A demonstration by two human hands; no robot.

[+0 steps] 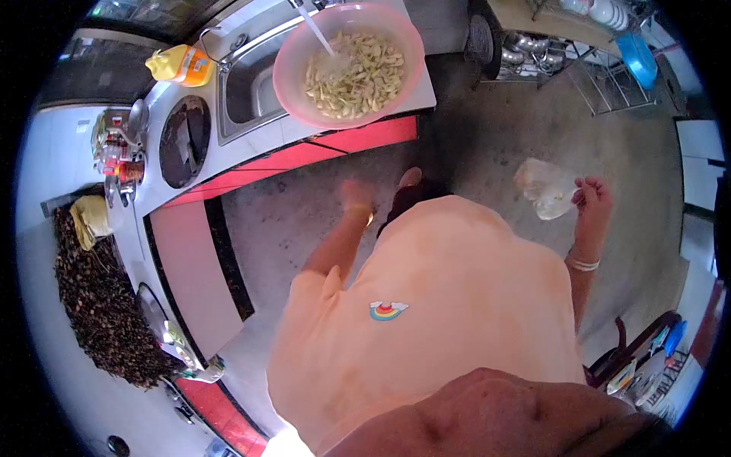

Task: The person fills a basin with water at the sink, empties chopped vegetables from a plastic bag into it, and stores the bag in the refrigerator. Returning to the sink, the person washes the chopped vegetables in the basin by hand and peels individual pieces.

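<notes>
1. The right hand [594,195] is raised at the right side of the body, and its bent fingers are closed on one edge of a clear plastic bag [542,186]. A white band [584,265] is around this wrist.
2. The plastic bag is in the air over the grey floor [487,129]. From the fingers it spreads to the left of the view; its long axis lies aslant, and its free end points to the upper left. The bag looks soft and crumpled, and its contents I cannot tell.
3. The left hand [355,195] is lower, in front of the body, and blurred; I cannot tell if it is open or closed. A gold bracelet [371,218] is near its wrist. It is nearest to the red cabinet front [304,158].
4. Farther forward, a round pink basin [413,65] stands on the white tabletop [263,138], well apart from the bag. Many pale pieces [358,80] lie in it, pointing in various directions, and a stream of water [316,32] falls among them.
5. Just left of the basin is the metal sink [244,95]. Beyond the sink stand a yellow bottle [183,65] and a dark oval board [174,148].
</notes>
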